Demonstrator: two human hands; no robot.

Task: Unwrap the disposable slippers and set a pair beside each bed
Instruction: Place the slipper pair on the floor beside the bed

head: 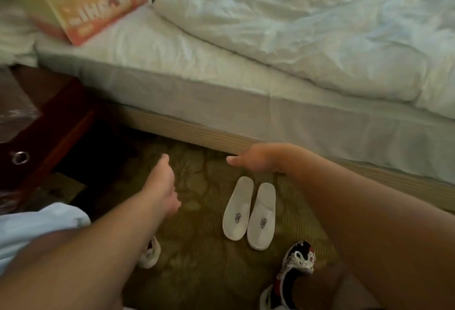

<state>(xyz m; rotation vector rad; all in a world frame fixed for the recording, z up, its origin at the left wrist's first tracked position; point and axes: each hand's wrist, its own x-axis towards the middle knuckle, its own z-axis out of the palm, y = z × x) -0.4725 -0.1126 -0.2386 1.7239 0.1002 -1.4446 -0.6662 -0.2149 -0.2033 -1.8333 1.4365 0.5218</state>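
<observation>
Slippers (249,212), unwrapped, lie paired at lower centre on the carpet (197,255) beside the bed (221,102), ready for stepping in; left hand (162,186) and right hand (253,160) hover empty, fingers loose.

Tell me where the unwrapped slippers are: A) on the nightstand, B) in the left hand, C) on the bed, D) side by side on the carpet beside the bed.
D: the slippers lie side by side on the carpet next to the bed, with the left hand and right hand both off them.
</observation>
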